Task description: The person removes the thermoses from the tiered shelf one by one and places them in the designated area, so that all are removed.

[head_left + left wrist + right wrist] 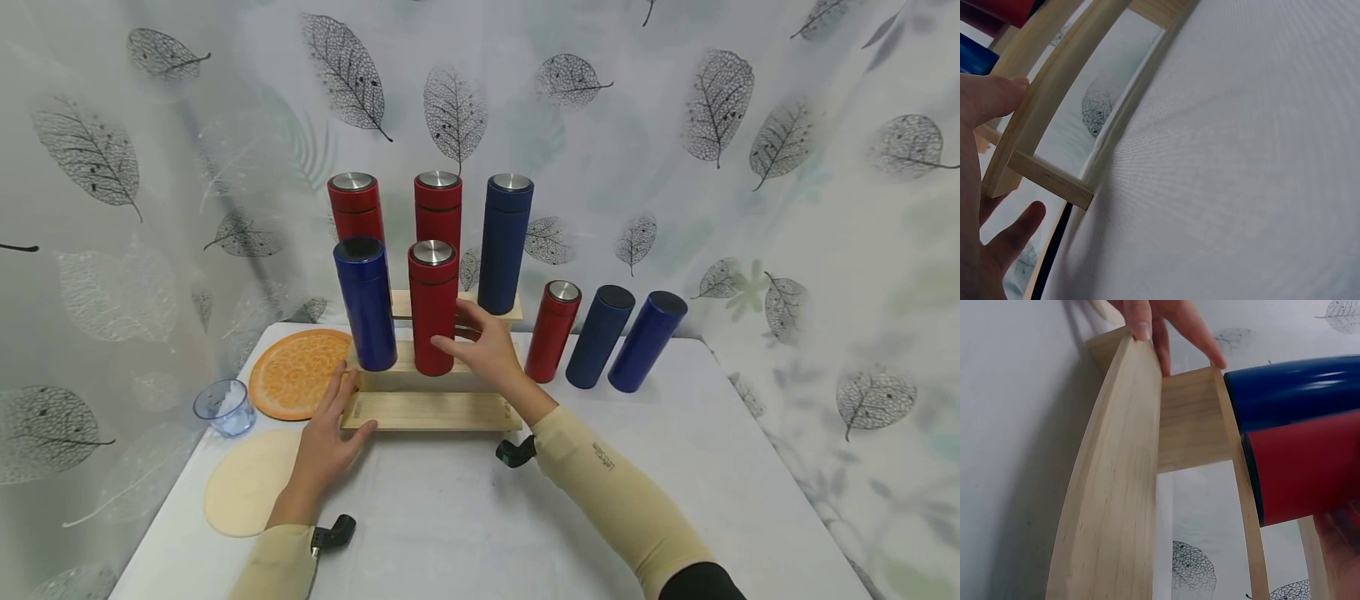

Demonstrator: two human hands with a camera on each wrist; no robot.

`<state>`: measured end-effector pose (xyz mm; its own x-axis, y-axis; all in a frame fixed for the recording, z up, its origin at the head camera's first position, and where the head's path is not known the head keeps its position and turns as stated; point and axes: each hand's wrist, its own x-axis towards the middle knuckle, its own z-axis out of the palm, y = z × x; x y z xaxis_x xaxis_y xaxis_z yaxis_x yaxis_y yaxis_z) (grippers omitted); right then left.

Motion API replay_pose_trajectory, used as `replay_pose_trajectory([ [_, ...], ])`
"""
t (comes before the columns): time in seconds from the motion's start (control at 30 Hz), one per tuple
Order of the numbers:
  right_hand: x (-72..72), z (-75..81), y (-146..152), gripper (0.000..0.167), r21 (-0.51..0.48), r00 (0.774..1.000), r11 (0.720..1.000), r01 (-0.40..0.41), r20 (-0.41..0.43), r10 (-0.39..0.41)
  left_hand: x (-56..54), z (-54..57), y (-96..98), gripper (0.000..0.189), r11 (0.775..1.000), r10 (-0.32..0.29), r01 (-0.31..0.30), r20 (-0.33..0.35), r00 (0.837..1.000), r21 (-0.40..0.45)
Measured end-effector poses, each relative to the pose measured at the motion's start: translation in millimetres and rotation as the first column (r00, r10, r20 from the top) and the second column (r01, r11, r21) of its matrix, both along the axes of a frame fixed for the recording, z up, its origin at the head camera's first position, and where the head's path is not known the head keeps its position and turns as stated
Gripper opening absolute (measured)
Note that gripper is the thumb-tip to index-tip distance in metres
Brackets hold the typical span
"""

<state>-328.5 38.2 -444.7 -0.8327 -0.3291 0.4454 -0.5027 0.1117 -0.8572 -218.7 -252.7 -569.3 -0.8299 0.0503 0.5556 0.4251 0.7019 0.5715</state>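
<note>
The red vacuum flask [432, 300] stands upright at the middle tier of the stepped wooden rack [431, 412]; whether the board carries its full weight I cannot tell. The right hand [487, 350] grips it low, thumb in front; the left hand [326, 442] spreads wide at the rack's left end, thumb on the lowest board. Best, I judge, to seat the base flat and loosen the grip gradually (so tall a cylinder could tip), the rack braced meanwhile. Its matte red body meets a brushed-looking metal lid; the glossy blue flask [365, 304], at the rack's left on that tier, looks slicker. The rack is pale, straight-grained wood. Left of it sits a bluish transparent tumbler [228, 408]; right, three more flasks [599, 337].
</note>
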Motion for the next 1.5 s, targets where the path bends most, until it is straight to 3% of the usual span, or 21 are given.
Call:
replay_pose_trajectory([
  [0.47, 11.7, 7.9, 26.7, 0.062, 0.012, 0.997, 0.998, 0.068, -0.036, -0.068, 0.4, -0.8, -0.6, 0.097, 1.0, 0.0, -0.001, 0.015, 1.0, 0.018],
  [0.87, 12.5, 6.8, 43.2, 0.061, 0.003, 0.99, 0.992, 0.126, -0.058, -0.125, -0.3, -2.6, -1.7, 0.097, 1.0, 0.003, -0.003, 0.021, 1.0, 0.013],
  [1.13, 17.5, 6.4, 55.1, 0.06, -0.011, 0.991, 0.991, 0.13, -0.027, -0.13, -1.0, -2.8, -0.6, 0.098, 1.0, 0.0, 0.0, 0.014, 1.0, 0.008],
  [1.5, 20.9, 9.6, 73.3, 0.059, -0.029, 0.991, 0.992, 0.125, -0.054, -0.126, -1.0, -2.7, -1.0, 0.098, 1.0, -0.003, 0.002, 0.017, 1.0, 0.021],
])
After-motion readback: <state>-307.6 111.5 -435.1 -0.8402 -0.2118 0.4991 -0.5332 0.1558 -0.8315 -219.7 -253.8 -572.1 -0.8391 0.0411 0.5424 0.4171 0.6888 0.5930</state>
